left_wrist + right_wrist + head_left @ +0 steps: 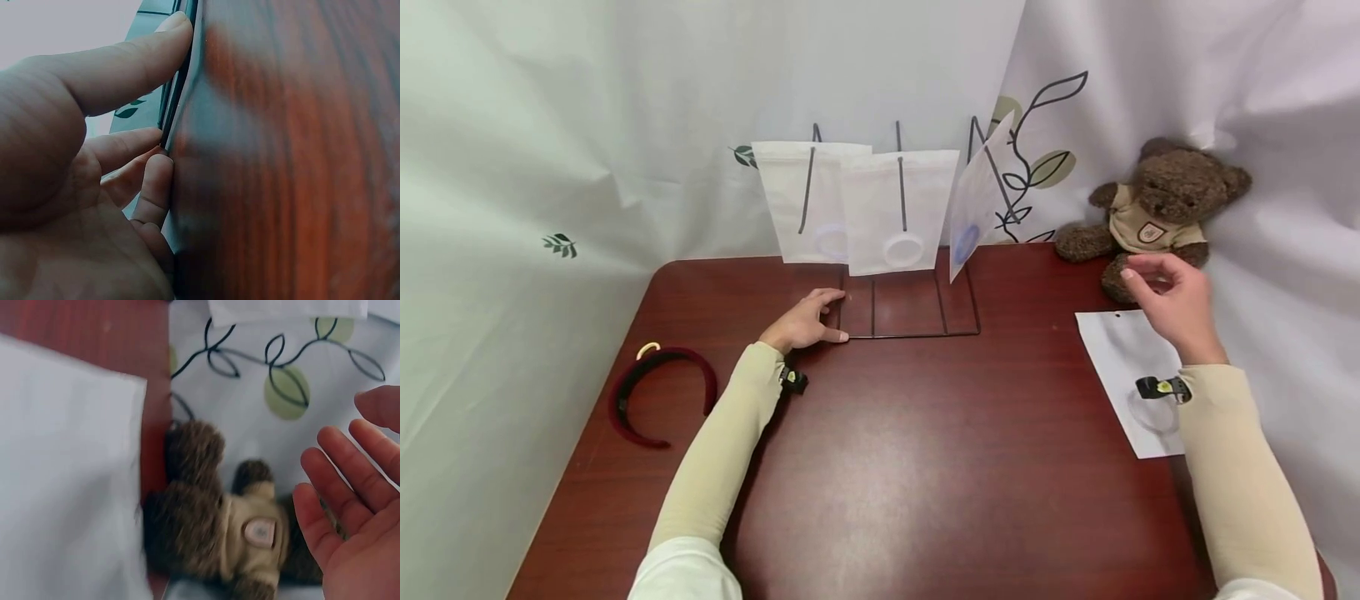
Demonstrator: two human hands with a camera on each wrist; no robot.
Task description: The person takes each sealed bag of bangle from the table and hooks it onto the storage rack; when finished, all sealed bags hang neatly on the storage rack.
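Leaf-printed curtain (662, 100) hangs behind a red-brown table (910, 450) on my head feed. Near the back edge stands a wire rack (917, 336), with three hanging packets (876, 204) on its arms. The left hand (801, 323) is at the rack's front left corner, thumb and fingers apart. My left wrist feed adds what the head view is too far off to show — the thumb's tip and the fingertips rest against the dark wire, low by the tabletop.

The right hand (1176, 300) is over the loose packet (1116, 358), which lies flat at the table's right side. From the head, thumb and forefinger look nearly together; the right wrist feed shows a gap between them — fingers loosely extended, holding nothing.

Beyond that hand a brown bear (1150, 221) sits against the curtain. The hand hides part of its leg from the head, and in the right wrist view the fingers block its head. The right sleeve (1240, 467) covers the loose packet's near right part. A dark red headband (616, 398) lies left of the left sleeve (718, 458).
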